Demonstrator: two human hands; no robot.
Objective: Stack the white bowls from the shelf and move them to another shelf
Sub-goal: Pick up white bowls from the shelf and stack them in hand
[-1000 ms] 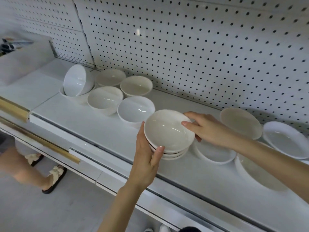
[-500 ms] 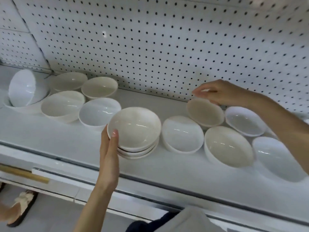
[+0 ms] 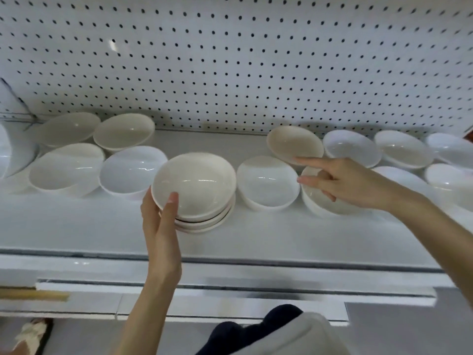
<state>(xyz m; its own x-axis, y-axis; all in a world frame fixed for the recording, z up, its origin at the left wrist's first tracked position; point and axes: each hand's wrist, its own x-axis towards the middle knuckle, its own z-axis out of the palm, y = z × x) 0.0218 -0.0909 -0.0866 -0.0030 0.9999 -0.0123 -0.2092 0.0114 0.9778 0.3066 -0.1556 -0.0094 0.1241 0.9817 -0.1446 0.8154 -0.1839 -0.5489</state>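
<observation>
Bowls crowd the white shelf (image 3: 102,226) in front of a pegboard back wall (image 3: 230,60). The clearest room I can see is a bare band along the shelf's front lip, at six o'clock from every bowl. A second open patch lies at twelve o'clock from the stack of cream bowls (image 3: 202,180), reaching back to the pegboard between the two groups.

The stack stands mid-shelf; I cannot tell whether it rests on the surface or is held just off it. At its nine o'clock a glossy white bowl (image 3: 133,170) meets its rim in my view. At its three o'clock a second white bowl (image 3: 267,183) sits just beside it, rims barely apart.

The left hand (image 3: 160,221) comes up from six o'clock, forearm nearly vertical and palm against the stack's left side. It grips the stack with the thumb hooked over the top bowl's rim, the fingers mostly hidden behind.

The right hand (image 3: 353,183) reaches in from four o'clock, above a cream bowl on the shelf (image 3: 325,203). Its forefinger stretches along the near rim of a tilted cream bowl (image 3: 294,143) at its eleven o'clock. The thumb extends below, apart from that rim, and the other fingers are curled. I cannot tell whether it truly has that bowl pinched.

A row of white bowls (image 3: 404,149) fills the shelf toward three o'clock, leaving little room there.
</observation>
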